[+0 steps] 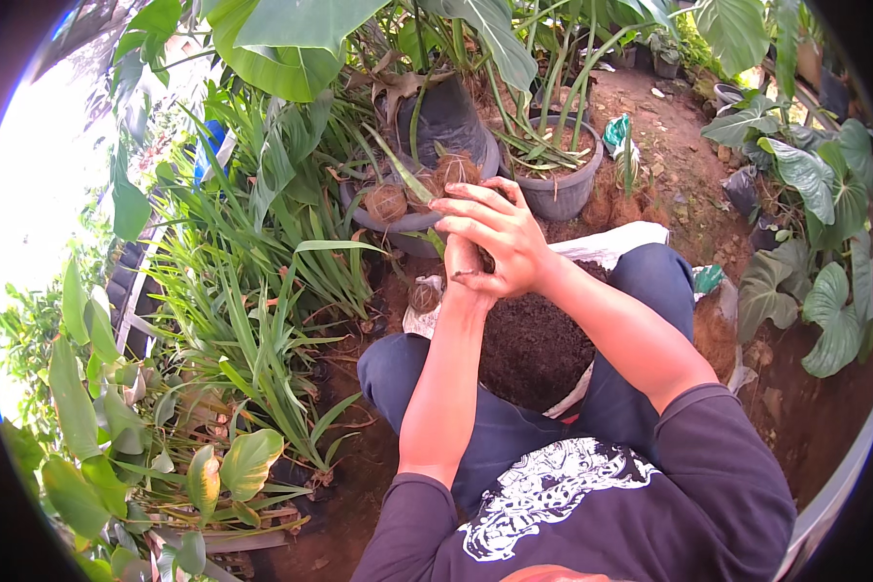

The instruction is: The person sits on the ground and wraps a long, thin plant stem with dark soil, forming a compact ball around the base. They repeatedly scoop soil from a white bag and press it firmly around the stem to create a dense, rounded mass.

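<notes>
My right hand (505, 233) lies over my left hand (467, 265), the two cupped together above a white sack (615, 244) of dark soil (531, 349). Between the palms a little of a dark soil clump (486, 259) shows; most of it is hidden by my fingers. A long green leaf (405, 173) runs up to my fingertips, and a green piece shows below them; whether it joins the clump I cannot tell. Soil smudges my fingers. The sack stands between my bent knees.
Fibre-wrapped balls (386, 203) rest on a wide grey pot (415, 244) ahead. Beside it stands a potted plant (561, 193). A small fibre-wrapped ball (423, 297) lies left of the sack. Strap-leaved plants (262, 349) crowd the left; a sack of brown fibre (716, 331) stands by my right knee.
</notes>
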The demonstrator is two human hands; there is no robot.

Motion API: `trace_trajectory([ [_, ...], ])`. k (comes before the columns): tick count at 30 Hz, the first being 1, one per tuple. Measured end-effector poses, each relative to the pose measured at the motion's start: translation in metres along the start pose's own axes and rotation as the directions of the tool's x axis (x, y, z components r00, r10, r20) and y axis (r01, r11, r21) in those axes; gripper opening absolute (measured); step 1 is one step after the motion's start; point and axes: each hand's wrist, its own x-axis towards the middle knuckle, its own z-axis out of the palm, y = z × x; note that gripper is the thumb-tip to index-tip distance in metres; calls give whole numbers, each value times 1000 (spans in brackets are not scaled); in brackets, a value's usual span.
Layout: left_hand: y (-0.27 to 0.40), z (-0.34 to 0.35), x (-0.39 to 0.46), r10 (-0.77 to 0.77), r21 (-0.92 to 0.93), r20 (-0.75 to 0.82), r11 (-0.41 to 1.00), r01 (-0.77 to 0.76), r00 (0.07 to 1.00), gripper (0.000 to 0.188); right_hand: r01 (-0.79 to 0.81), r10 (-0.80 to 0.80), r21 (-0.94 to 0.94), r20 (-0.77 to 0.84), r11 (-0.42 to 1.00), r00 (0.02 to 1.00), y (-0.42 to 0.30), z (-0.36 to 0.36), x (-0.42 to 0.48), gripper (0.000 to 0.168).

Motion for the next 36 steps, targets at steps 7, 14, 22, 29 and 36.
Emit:
trace_trajectory([
  [7, 22, 24, -14, -35, -41, 10, 999, 36, 999, 29, -354, 531, 500, -269, 790, 804, 3, 21, 12, 56],
  [14, 12, 30, -4, 351, 372, -50, 875, -309, 935, 28, -287, 755, 859, 511, -425, 411, 5, 28, 8, 63],
  [22, 3, 29, -6, 417, 365, 106, 828, -425, 903, 30, -149, 773, 854, 515, -498, 370, -6, 7, 19, 64],
  [29, 2, 26, -8, 412, 361, 171, 819, -446, 895, 28, -108, 759, 855, 503, -508, 413, -15, 5, 23, 59],
  [36, 19, 23, -2, 413, 646, 201, 626, -437, 888, 24, -290, 706, 750, 660, -595, 258, -15, -2, 31, 43],
])
